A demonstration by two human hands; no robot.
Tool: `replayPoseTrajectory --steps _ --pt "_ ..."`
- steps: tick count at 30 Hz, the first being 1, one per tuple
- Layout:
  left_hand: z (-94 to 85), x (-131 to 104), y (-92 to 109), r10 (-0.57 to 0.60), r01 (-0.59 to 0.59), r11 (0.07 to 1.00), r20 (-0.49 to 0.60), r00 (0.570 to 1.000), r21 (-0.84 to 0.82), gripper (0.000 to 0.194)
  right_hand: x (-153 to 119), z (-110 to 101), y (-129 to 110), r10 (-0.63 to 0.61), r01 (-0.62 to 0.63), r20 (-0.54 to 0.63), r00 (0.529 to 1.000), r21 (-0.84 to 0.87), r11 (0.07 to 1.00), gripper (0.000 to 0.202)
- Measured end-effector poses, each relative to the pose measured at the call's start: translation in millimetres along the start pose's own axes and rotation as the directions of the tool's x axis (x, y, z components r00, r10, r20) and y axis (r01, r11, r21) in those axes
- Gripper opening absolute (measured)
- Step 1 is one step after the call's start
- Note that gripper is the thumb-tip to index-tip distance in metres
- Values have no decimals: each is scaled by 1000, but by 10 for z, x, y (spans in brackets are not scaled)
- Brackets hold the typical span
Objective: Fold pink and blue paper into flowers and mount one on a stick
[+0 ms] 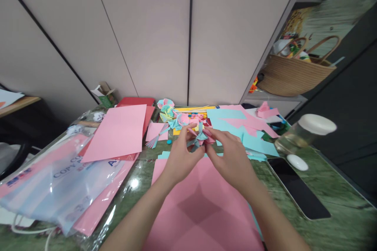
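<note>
Between both hands, above the pink paper sheets (200,208), is a small pink and blue paper flower (201,136). My left hand (183,155) pinches it from the left, thumb below and fingers on top. From the right, the fingers of my right hand (229,153) close on its petals. Just beyond lie finished-looking paper flowers (166,110) in pink, blue and yellow. A fringed bundle of paper strips (157,137) rests on a small pink square to the left. Part of the held flower is hidden by my fingers.
Pink sheets (118,133) and a plastic copy-paper bag (67,180) lie at left. Blue paper scraps (226,119) spread at back right, near a lidded jar (303,133), a white oval object (297,162) and a phone (297,188). A woven basket (294,74) stands behind.
</note>
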State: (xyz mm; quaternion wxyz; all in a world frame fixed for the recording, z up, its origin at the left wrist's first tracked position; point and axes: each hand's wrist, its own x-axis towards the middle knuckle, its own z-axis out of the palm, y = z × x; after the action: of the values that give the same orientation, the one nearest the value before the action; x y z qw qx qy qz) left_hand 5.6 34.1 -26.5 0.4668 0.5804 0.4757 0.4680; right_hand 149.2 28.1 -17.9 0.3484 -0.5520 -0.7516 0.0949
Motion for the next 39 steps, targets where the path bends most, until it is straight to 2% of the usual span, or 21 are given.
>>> replayPoseTrajectory --steps 4,10,16,21,27,31,34,36,39 --pt "-8 -8 18 45 -45 999 -14 999 23 48 -1 -18 9 -15 14 11 1000 35 999 37" --pt "-5 -13 37 39 -39 998 1 999 39 49 -7 -14 15 -8 7 27 1000 43 999 42" --pt "15 -25 34 67 -66 997 -12 998 38 50 -6 4 35 -22 22 -3 1000 25 999 37" --pt "-45 -39 93 105 -117 981 82 991 157 50 17 0 68 -65 62 -48 997 -56 996 28" --pt "-94 -44 120 144 -177 960 161 976 217 55 30 -15 107 -70 68 -31 997 -65 996 26" --pt "-10 -53 54 183 -193 958 66 981 210 57 25 39 130 -77 69 -95 992 -85 994 24" --pt "62 -73 22 297 -277 914 -25 954 296 63 13 64 123 -112 92 -150 982 -138 986 24" --pt "85 -85 18 346 -311 882 -40 937 355 65 -4 63 105 -153 118 -196 969 -181 976 24" --pt "90 -85 10 325 -283 877 -47 944 388 64 -34 64 62 -231 171 -245 941 -244 955 20"
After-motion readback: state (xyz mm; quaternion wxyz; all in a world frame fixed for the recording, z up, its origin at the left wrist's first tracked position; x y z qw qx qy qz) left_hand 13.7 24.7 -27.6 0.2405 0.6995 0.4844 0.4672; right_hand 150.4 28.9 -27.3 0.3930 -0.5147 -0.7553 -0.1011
